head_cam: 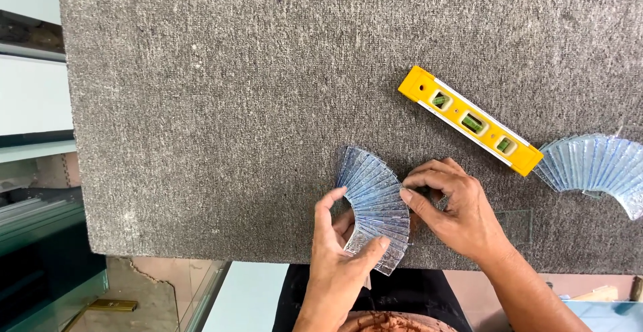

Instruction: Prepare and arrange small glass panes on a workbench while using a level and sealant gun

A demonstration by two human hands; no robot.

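A fan [375, 201] of thin bluish textured glass strips, spread in an arc, is being held by both hands near the front edge of the counter [221, 104], which is covered in grey carpet. The lower end of the fan is being pinched by the left hand [338, 252], the thumb lying on top of the strips and the fingers curled beneath; its grip is being kept narrow on the glass. The fan's right edge is being touched by the right hand [452, 208], whose thumb and forefinger are being pressed together at the strips; that grip is likewise narrow, and whether a single strip is being gripped cannot be told.

A yellow level [469, 119] with green vials is lying up and to the right of the fan, set diagonally, just beyond the right hand and apart from it. A second fan [599, 168] of the same glass is lying well to the right of the first, beside the level's lower end. A clear flat pane [516, 225] is faintly being seen right of the fan, partly under the right wrist.
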